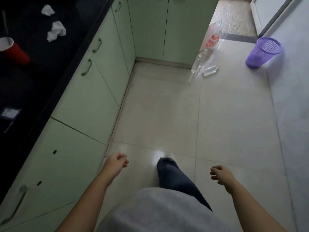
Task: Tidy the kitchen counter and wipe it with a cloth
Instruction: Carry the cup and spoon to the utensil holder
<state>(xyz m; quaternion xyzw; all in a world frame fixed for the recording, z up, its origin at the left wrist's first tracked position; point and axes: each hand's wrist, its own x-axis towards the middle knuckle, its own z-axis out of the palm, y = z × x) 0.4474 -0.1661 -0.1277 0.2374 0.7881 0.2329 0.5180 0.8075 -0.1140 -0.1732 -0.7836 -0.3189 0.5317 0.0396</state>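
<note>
The black kitchen counter [33, 77] runs along the left side. On it lie two crumpled white paper wads [48, 10] [56, 30] and a red paper cup [13, 50] tipped on its side with a straw in it. A small white-and-dark packet [9, 113] lies nearer on the counter. My left hand [117, 160] hangs over the floor beside the cabinets, fingers curled in, holding nothing. My right hand [220, 173] hovers over the floor tiles to the right, fingers loosely curled and empty. No cloth is in view.
Pale green cabinet doors [87, 101] with metal handles line the left and far side. A purple mesh waste basket [262, 52] stands at the right wall. A clear plastic bag with bottles [209, 52] lies on the tiled floor near a doorway.
</note>
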